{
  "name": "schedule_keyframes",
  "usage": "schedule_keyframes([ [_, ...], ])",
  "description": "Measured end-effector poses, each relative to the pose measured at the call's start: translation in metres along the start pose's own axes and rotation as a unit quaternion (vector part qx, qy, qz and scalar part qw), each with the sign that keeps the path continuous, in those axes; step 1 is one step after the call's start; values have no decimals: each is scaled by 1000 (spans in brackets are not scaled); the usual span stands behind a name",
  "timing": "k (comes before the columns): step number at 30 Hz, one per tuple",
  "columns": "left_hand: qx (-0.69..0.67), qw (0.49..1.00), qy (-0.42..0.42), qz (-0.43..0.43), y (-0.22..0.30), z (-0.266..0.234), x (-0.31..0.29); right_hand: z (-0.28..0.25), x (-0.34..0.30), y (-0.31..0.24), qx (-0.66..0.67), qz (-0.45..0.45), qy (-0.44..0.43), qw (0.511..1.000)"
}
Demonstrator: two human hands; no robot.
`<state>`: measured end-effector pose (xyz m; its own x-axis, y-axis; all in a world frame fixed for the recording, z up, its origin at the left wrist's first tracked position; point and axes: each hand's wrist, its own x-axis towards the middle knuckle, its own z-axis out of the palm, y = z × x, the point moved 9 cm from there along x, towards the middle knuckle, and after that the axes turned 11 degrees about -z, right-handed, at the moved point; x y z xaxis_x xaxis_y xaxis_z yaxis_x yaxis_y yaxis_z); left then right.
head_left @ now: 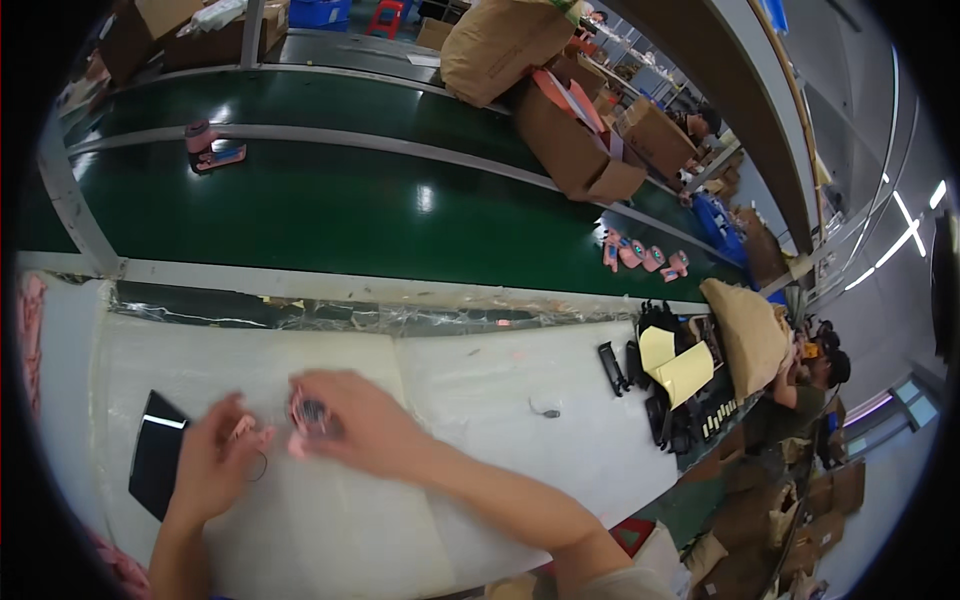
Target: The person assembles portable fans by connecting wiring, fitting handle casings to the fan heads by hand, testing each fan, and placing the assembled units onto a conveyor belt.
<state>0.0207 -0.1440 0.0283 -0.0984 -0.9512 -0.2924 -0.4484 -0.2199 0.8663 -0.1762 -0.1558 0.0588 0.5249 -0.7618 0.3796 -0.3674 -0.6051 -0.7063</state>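
Above the white-covered bench, my right hand (365, 420) closes round a small pink plastic piece with a dark round part (312, 412); motion blurs its outline. Close by on the left, my left hand (212, 455) has its fingers bent around another small pink plastic part (252, 433). A thin dark wire (262, 466) curves just below that part. The two pink pieces are apart, with a narrow gap between the hands. Beside my left wrist lies a flat black panel (152, 452), partly covered by my hand and forearm.
Beyond the bench runs a green conveyor belt (380, 200) carrying several pink gadgets (653, 258) and a pink piece (215, 155). At right are black plastic parts (612, 368), yellow sheets (685, 372) and a paper bag (745, 340). A small grey item (545, 409) lies mid-bench. Another person (815, 385) sits far right.
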Motion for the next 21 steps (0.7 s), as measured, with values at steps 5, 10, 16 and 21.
schedule_keyframes([
  [5, 49, 976, 187, 96, -23, -30, 10, -84, 78, 108, -155, 48, 154, 975],
  [10, 193, 943, 194, 191, -6, -10, -4, -239, 42, 197, -374, 122, 295, 871],
  [16, 280, 932, 108, 202, 7, 9, 1, -426, -166, 305, -556, 513, 304, 579],
  [21, 287, 930, 126, 194, 16, 9, -4, -441, -190, 343, -548, 484, 230, 642],
])
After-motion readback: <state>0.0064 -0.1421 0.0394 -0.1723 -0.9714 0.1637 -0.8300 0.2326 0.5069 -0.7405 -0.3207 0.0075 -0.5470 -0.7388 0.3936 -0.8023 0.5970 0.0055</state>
